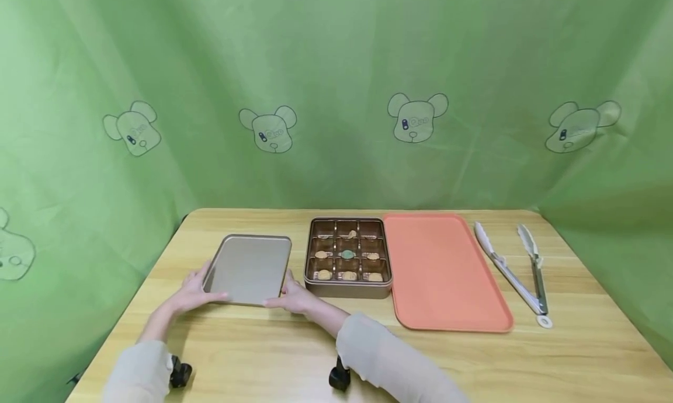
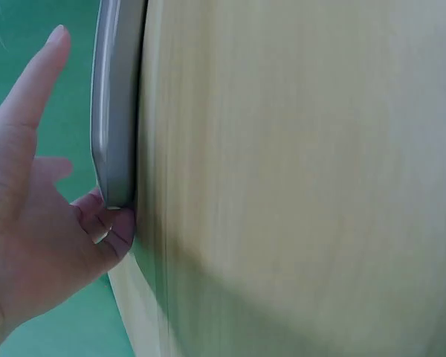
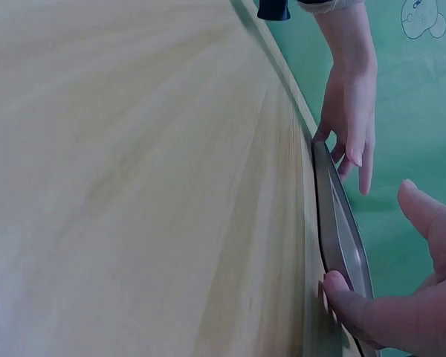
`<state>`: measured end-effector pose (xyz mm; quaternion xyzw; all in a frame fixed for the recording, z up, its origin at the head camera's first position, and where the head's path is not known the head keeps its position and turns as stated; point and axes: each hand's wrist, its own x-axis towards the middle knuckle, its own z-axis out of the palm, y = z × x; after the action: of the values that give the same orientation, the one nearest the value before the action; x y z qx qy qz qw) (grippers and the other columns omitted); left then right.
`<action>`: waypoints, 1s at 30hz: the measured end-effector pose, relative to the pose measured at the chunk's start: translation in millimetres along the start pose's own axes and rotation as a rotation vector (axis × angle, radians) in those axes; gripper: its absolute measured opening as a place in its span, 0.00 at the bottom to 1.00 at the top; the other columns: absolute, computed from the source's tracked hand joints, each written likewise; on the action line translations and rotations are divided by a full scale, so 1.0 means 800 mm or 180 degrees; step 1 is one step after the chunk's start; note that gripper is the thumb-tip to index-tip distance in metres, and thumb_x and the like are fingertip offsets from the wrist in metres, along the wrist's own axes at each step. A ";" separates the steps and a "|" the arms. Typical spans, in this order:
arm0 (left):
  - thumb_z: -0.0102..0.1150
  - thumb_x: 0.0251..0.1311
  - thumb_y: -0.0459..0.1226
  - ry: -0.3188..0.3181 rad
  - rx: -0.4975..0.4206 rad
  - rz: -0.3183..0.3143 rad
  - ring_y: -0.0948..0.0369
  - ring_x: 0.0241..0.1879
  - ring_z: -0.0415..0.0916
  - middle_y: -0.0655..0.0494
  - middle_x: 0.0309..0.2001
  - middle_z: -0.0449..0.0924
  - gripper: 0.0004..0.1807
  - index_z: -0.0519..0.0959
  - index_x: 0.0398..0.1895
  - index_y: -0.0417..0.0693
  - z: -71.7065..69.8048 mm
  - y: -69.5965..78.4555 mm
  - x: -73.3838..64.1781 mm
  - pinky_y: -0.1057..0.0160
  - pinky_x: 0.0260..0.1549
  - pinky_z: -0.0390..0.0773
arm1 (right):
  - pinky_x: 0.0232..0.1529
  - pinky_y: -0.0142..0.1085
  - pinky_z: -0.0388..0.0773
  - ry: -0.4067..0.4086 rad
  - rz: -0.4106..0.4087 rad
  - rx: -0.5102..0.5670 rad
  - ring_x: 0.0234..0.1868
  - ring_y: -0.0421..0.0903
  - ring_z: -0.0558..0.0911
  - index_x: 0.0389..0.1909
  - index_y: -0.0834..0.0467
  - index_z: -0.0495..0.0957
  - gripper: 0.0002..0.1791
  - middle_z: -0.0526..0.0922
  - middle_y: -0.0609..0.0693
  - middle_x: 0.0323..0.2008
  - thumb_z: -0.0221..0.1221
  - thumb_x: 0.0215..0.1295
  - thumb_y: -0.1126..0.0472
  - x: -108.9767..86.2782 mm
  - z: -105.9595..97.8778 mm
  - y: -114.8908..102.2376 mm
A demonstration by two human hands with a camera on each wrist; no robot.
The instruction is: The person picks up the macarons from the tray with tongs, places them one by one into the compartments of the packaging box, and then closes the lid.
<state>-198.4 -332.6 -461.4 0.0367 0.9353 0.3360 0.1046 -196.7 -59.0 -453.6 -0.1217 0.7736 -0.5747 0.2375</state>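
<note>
Two hands are in view, the left hand and the right hand, one at each near corner of one flat metal lid. One gold tin stands right of it, divided into nine compartments; seven hold a biscuit, six tan and one green, the far-left and far-right ones look bare. One orange tray and one pair of tongs lie further right, all on one wooden table.

Flat lid: metal, brushed champagne tone, soft sheen, smooth rolled edge. Divided tin: bronze metal, glossy inside walls. Tray: coral plastic, matt, smooth. Tongs: shiny steel arms, pale plastic tips. Table: light wood grain, satin finish. Backdrop: green cloth, matt, creased.
</note>
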 end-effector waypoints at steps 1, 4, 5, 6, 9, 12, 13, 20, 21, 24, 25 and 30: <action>0.67 0.43 0.52 -0.0022 -0.0014 -0.0019 0.31 0.61 0.44 0.20 0.62 0.42 0.62 0.36 0.69 0.34 0.000 0.002 0.001 0.29 0.55 0.49 | 0.51 0.48 0.74 0.0006 0.0011 0.0058 0.49 0.59 0.76 0.68 0.69 0.32 0.57 0.72 0.70 0.52 0.66 0.51 0.62 0.000 0.001 0.000; 0.67 0.44 0.50 -0.0112 -0.0120 -0.0106 0.30 0.63 0.37 0.20 0.63 0.38 0.62 0.34 0.68 0.31 0.001 0.006 0.003 0.29 0.56 0.42 | 0.52 0.51 0.73 -0.0028 0.0106 0.0365 0.51 0.60 0.75 0.69 0.69 0.35 0.53 0.71 0.70 0.52 0.63 0.53 0.65 0.002 0.002 0.000; 0.66 0.45 0.50 -0.0165 -0.0167 -0.0127 0.29 0.63 0.32 0.20 0.64 0.35 0.62 0.33 0.68 0.29 0.002 0.007 0.003 0.29 0.56 0.38 | 0.52 0.51 0.73 -0.0041 0.0146 0.0466 0.51 0.60 0.74 0.69 0.68 0.37 0.51 0.71 0.69 0.53 0.63 0.53 0.66 0.002 0.002 0.000; 0.65 0.46 0.51 -0.0219 -0.0202 -0.0159 0.29 0.63 0.28 0.20 0.64 0.32 0.62 0.32 0.67 0.28 0.003 0.008 0.004 0.29 0.56 0.35 | 0.53 0.51 0.72 -0.0046 0.0209 0.0520 0.50 0.61 0.75 0.69 0.68 0.37 0.51 0.69 0.69 0.54 0.63 0.54 0.66 0.002 0.002 0.000; 0.64 0.48 0.51 -0.0302 -0.0394 -0.0250 0.30 0.63 0.22 0.21 0.65 0.28 0.62 0.32 0.66 0.26 0.007 0.011 0.009 0.30 0.57 0.31 | 0.53 0.50 0.73 -0.0060 0.0279 0.0659 0.51 0.60 0.75 0.68 0.66 0.43 0.47 0.66 0.67 0.58 0.62 0.53 0.67 0.004 0.002 0.002; 0.62 0.50 0.51 -0.0246 -0.0496 -0.0327 0.31 0.64 0.29 0.21 0.65 0.33 0.59 0.33 0.66 0.25 0.010 0.013 0.012 0.31 0.58 0.36 | 0.52 0.49 0.73 -0.0031 0.0307 0.0525 0.52 0.61 0.73 0.69 0.67 0.41 0.50 0.60 0.69 0.61 0.64 0.52 0.66 0.004 0.002 0.002; 0.61 0.51 0.51 -0.0203 -0.0548 -0.0351 0.31 0.64 0.32 0.22 0.65 0.36 0.58 0.35 0.66 0.25 0.010 0.013 0.013 0.32 0.59 0.38 | 0.52 0.49 0.73 -0.0026 0.0305 0.0475 0.52 0.61 0.73 0.68 0.68 0.41 0.50 0.59 0.69 0.62 0.64 0.52 0.65 0.004 0.002 0.002; 0.57 0.55 0.49 0.0147 -0.1048 -0.0634 0.35 0.64 0.38 0.25 0.64 0.40 0.52 0.38 0.68 0.28 0.019 0.018 0.010 0.36 0.62 0.41 | 0.65 0.51 0.55 0.0008 0.0372 0.0048 0.58 0.65 0.67 0.67 0.73 0.34 0.56 0.43 0.71 0.67 0.65 0.53 0.57 -0.004 0.007 -0.001; 0.58 0.55 0.48 0.0233 -0.1161 -0.0646 0.36 0.64 0.39 0.25 0.64 0.39 0.52 0.37 0.68 0.29 0.020 0.019 0.009 0.37 0.62 0.41 | 0.66 0.51 0.52 0.0010 0.0358 -0.0024 0.61 0.64 0.62 0.67 0.72 0.33 0.57 0.42 0.71 0.68 0.65 0.53 0.56 -0.004 0.007 -0.001; 0.59 0.55 0.44 0.0518 -0.1463 -0.0640 0.37 0.64 0.40 0.27 0.65 0.38 0.51 0.37 0.69 0.33 0.022 0.025 0.004 0.40 0.64 0.41 | 0.69 0.49 0.41 0.0050 0.0255 -0.0219 0.69 0.61 0.47 0.68 0.70 0.32 0.59 0.38 0.68 0.69 0.65 0.52 0.52 -0.005 0.006 -0.001; 0.60 0.54 0.42 0.0631 -0.1560 -0.0614 0.38 0.64 0.41 0.28 0.65 0.38 0.51 0.37 0.70 0.35 0.021 0.027 0.002 0.41 0.64 0.42 | 0.69 0.50 0.39 0.0059 0.0198 -0.0256 0.70 0.60 0.41 0.68 0.69 0.31 0.60 0.36 0.67 0.69 0.65 0.52 0.51 -0.005 0.006 -0.002; 0.57 0.57 0.37 0.1164 -0.1894 -0.0497 0.44 0.61 0.50 0.34 0.64 0.42 0.47 0.38 0.71 0.41 0.012 0.045 -0.008 0.46 0.64 0.51 | 0.67 0.54 0.40 0.0147 -0.0174 -0.0331 0.70 0.60 0.38 0.69 0.64 0.28 0.61 0.34 0.65 0.69 0.64 0.51 0.48 -0.010 0.003 -0.013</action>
<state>-190.5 -299.7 -444.4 -0.1276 0.7998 0.5856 -0.0330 -189.4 -60.8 -442.7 -0.1416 0.8040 -0.5427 0.1972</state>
